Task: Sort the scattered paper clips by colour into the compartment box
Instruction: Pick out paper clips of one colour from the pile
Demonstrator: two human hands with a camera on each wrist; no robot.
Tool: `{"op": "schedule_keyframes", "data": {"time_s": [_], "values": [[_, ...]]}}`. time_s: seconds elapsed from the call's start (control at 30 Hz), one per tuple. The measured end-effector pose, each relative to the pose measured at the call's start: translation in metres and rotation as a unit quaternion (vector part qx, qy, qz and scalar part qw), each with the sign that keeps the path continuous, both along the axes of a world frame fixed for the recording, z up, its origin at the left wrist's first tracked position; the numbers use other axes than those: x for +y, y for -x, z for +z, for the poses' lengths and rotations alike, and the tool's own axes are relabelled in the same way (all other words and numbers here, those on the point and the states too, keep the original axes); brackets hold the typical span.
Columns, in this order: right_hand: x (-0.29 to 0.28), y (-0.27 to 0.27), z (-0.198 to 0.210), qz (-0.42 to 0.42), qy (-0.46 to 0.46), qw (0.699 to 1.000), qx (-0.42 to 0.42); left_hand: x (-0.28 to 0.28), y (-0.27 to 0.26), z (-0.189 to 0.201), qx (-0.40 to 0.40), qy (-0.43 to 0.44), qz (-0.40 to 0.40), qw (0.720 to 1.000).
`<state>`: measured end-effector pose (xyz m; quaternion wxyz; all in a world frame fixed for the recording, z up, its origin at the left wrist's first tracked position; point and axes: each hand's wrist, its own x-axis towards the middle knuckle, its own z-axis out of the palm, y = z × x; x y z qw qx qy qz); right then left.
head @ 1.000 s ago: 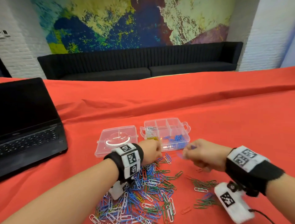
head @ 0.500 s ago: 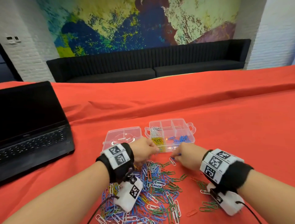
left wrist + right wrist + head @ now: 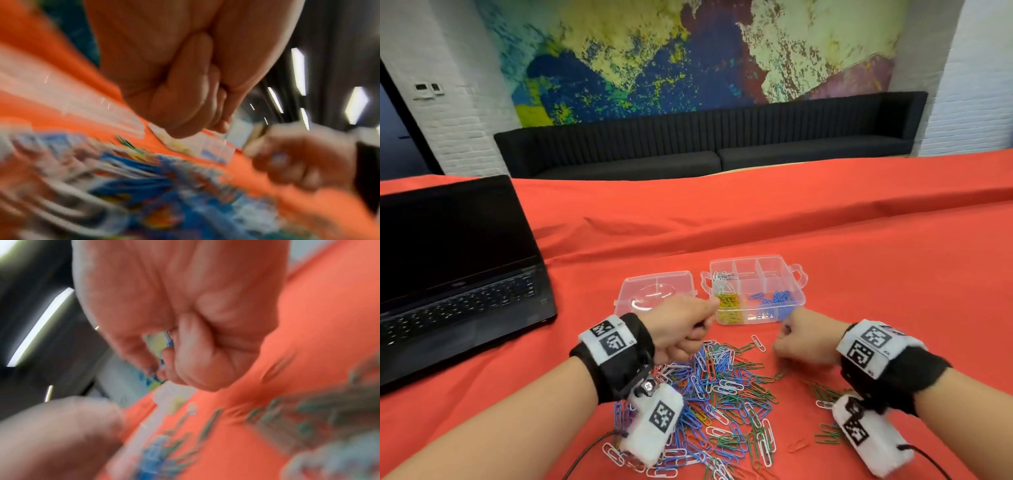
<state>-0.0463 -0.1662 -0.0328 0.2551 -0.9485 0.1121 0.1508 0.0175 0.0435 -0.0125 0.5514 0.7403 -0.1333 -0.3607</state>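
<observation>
The paper clips (image 3: 726,387) lie in a mixed heap on the red cloth (image 3: 859,274), right in front of the box (image 3: 799,274), so your reach is short; your right hand (image 3: 804,341) pinches a blue clip (image 3: 169,340), probably for the blue part (nearest you, on the right); your left hand (image 3: 685,327) is curled tight, but I cannot tell what it holds.

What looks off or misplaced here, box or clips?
Nothing damaged. The box sits upright with white, yellow and blue clips each in their own compartment. Its lid lies detached to the left. The unsorted pile still sprawls across the red cloth.
</observation>
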Motion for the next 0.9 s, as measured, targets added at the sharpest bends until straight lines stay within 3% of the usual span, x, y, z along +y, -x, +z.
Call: {"op": "schedule_keyframes", "data": {"time_s": [0.03,0.1,0.13,0.17,0.2,0.23,0.3,0.37,0.43,0.53,0.77,0.9], "values": [[-0.001,0.003,0.002,-0.061,-0.151,0.986,0.024,-0.002,0.000,-0.004,-0.115,-0.113,-0.040,0.986],[-0.003,0.009,0.008,-0.160,-0.452,0.875,0.071,-0.005,0.001,-0.012,-0.307,-0.287,-0.147,0.895],[-0.004,0.012,0.013,-0.168,-0.540,0.821,0.084,-0.006,0.001,-0.015,-0.346,-0.324,-0.185,0.861],[-0.004,0.014,0.017,-0.165,-0.587,0.787,0.089,-0.007,0.003,-0.016,-0.356,-0.337,-0.211,0.846],[-0.002,0.016,0.020,-0.152,-0.606,0.776,0.090,-0.008,0.004,-0.017,-0.355,-0.335,-0.230,0.842],[0.001,0.017,0.022,-0.143,-0.599,0.783,0.087,-0.009,0.006,-0.017,-0.349,-0.331,-0.246,0.841],[0.014,0.017,0.024,-0.118,-0.522,0.842,0.073,-0.008,0.012,-0.016,-0.335,-0.330,-0.275,0.839],[0.029,0.015,0.021,-0.041,-0.365,0.930,0.035,-0.004,0.016,-0.015,-0.326,-0.335,-0.290,0.835],[0.036,0.013,0.014,0.071,-0.167,0.983,0.000,0.002,0.016,-0.013,-0.320,-0.332,-0.276,0.844],[0.037,0.015,0.008,0.177,-0.004,0.984,-0.016,0.009,0.011,-0.011,-0.335,-0.328,-0.216,0.857],[0.007,0.028,0.016,0.124,0.009,0.992,-0.024,0.008,0.019,-0.015,-0.322,-0.338,-0.288,0.836],[0.006,0.023,0.006,0.122,0.002,0.991,-0.062,0.000,0.019,-0.010,-0.351,-0.305,-0.229,0.855]]}}
